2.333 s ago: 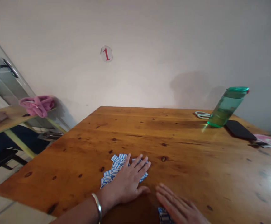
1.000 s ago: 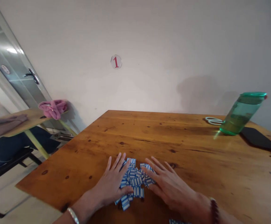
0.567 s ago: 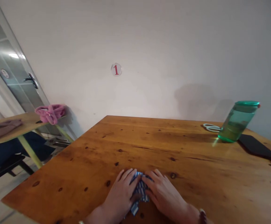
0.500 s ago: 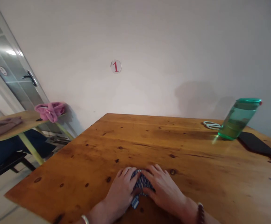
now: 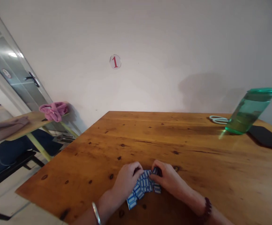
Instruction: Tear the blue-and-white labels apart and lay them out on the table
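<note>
Several small flat pieces, blue with pale rectangular centres (image 5: 145, 184), lie bunched and partly overlapping in an arc at the front of the wooden table (image 5: 98, 156). My left hand (image 5: 128, 175), with a silver bangle at its wrist, is curled over their left edge, thumb and forefinger pinched together there. My right hand (image 5: 167, 175), a dark beaded bracelet on its wrist, pinches a blue-and-white piece at the right end of the bunch. What the pieces are made of is too small to make out. The hands hide parts of the bunch.
At the back right stand a green see-through bottle (image 5: 249, 111), a coiled white cable (image 5: 218, 119) and a black flat object (image 5: 266, 136). On the left, another table (image 5: 36, 122) bears a pink fluffy item (image 5: 53, 111) and a person's forearms (image 5: 9, 125).
My hands have drawn apart and their fingers have curled, uncovering more of the blue-and-white pieces, which now spread in an arc. The view has shifted slightly.
</note>
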`<state>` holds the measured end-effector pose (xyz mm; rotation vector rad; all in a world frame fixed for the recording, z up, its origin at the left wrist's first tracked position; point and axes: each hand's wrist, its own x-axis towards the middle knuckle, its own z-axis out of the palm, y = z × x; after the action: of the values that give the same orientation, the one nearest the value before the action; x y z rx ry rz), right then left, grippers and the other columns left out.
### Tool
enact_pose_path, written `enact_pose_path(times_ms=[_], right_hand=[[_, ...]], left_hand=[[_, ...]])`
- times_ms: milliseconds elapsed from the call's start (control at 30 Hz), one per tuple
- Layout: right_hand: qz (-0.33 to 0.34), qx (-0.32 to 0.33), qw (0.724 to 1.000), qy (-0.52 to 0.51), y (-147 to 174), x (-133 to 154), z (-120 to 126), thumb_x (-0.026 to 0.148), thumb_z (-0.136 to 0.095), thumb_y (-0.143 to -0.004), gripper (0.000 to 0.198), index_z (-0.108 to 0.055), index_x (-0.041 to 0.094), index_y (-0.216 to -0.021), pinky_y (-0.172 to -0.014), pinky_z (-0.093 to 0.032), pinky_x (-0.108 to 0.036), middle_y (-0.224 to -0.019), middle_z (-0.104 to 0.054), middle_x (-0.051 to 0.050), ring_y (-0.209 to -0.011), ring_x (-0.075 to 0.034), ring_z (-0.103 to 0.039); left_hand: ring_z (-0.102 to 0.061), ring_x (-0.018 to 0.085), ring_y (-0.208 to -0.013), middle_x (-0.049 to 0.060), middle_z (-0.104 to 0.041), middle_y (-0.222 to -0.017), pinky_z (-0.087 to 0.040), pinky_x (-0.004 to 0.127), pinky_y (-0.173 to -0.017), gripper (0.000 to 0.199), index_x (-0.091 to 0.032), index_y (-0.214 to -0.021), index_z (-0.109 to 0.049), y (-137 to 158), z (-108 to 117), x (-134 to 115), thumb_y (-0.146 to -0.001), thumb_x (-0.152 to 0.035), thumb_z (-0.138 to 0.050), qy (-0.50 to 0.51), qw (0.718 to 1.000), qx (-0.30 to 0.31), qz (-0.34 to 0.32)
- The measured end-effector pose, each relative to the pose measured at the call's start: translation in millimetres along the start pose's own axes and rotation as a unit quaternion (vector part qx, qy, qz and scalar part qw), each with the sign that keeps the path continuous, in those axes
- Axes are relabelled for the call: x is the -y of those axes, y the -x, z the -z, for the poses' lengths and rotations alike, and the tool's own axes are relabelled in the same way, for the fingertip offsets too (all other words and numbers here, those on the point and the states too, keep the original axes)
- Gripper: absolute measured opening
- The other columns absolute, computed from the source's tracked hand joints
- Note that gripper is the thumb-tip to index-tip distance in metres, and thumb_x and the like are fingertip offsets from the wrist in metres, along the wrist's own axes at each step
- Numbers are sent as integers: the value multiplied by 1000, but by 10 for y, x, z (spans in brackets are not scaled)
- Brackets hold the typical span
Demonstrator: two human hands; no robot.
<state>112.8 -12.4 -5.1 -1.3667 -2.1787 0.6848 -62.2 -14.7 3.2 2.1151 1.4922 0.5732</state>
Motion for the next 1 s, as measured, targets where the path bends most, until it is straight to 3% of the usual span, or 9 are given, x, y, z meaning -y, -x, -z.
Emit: enact_pose_path(times_ms=[167,267,367,567,733,867,933,1000], right_hand=[[1,-41,999,-35,35,32,119,35,-49,-81,28,-56,13,-97,-71,-41,-28,-87,-60,-8,-79,-19,-55],[19,-11,1000,18,74,38,79,31,-54,-77,30,-56,15,-102,-74,-40,-30,-94,-56,-8,-83,-20,-55],[49,37,996,58,89,57,-35,22,-57,-71,25,-58,18,-96,-73,-40,-28,-95,-54,-7,-83,-20,-55],[25,29,999,-6,20,36,-93,10,-50,-71,11,-58,17,-72,-61,-37,-23,-75,-59,-3,-68,-15,-54],[-21,-5,999,-33,13,-55,62,22,-40,-84,24,-57,16,-69,-50,-34,-21,-61,-57,0,-58,-13,-51],[-33,-15,999,-11,75,-68,125,32,-41,-84,28,-59,16,-68,-56,-36,-24,-65,-57,-2,-62,-15,-53],[-24,-19,999,32,105,-40,106,33,-52,-77,19,-60,16,-80,-66,-38,-28,-80,-58,-5,-74,-19,-55],[-9,-10,998,62,118,-4,55,28,-58,-71,20,-59,16,-88,-71,-38,-30,-89,-57,-8,-82,-22,-54]], left_hand=[[-56,18,-91,5,-63,-94,-40,27,-82,25,-19,-93,-60,76,172,9,-83,-32,-41,-12,999,-37,14],[-52,22,-100,7,-57,-107,-38,32,-87,36,-20,-108,-54,194,124,-26,-74,-33,-53,-90,996,4,13],[-54,23,-93,7,-56,-102,-42,31,-78,31,-20,-100,-56,261,-5,-60,-70,-26,-54,-133,989,55,26],[-58,16,-78,1,-64,-80,-41,24,-69,14,-20,-80,-58,73,-52,-79,-72,-16,-47,-8,999,39,29],[-59,16,-76,2,-66,-80,-42,24,-69,19,-19,-87,-59,-21,60,-111,-80,-28,-43,65,997,0,42],[-58,22,-87,6,-62,-99,-41,32,-75,41,-22,-112,-49,138,142,-130,-75,-38,-49,-72,993,14,90],[-56,25,-93,8,-57,-108,-41,34,-74,46,-22,-112,-48,236,153,-135,-68,-35,-55,-140,984,58,98],[-55,24,-93,7,-55,-108,-41,32,-73,40,-22,-106,-50,296,134,-130,-67,-29,-54,-157,980,89,79]])
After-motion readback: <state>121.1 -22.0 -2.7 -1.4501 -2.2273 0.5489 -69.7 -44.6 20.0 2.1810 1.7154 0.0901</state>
